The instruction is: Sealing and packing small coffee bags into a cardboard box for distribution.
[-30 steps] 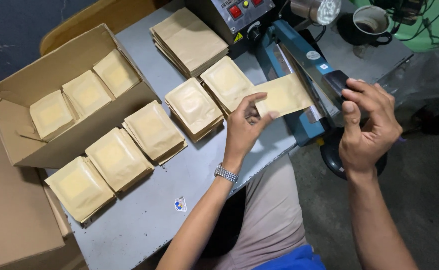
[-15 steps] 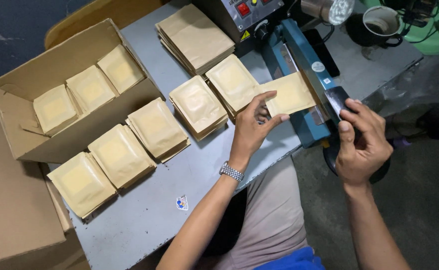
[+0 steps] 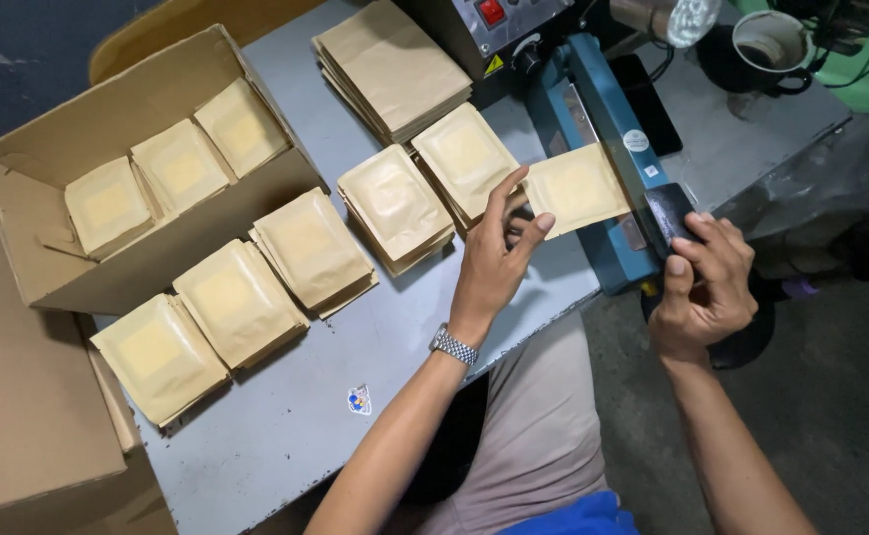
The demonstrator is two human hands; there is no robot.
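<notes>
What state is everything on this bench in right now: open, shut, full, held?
Sealer arm: pressed down on a pouch.
Pouch: held flat in the sealer.
Left hand: steadying the pouch.
Right hand: gripping the sealer handle.
Cardboard box: open, partly filled.
Cup: upright.

Tan paper pouch [image 3: 575, 188] is held flat by the left hand [image 3: 494, 260], its far edge laid in the blue sealer [image 3: 603, 149]. Two pouch stacks [image 3: 424, 188] are set just left of it; a taller plain stack [image 3: 392, 67] is placed behind them. Three more stacks [image 3: 231, 302] are lined along the grey table [image 3: 286, 436] beside an open cardboard box [image 3: 88, 119], in which three pouches [image 3: 177, 168] are stood. A round white label [image 3: 636, 141] and a yellow triangle sign [image 3: 494, 66] are seen on the machines. A small colourful sticker [image 3: 359, 399] is stuck near the table edge.
</notes>
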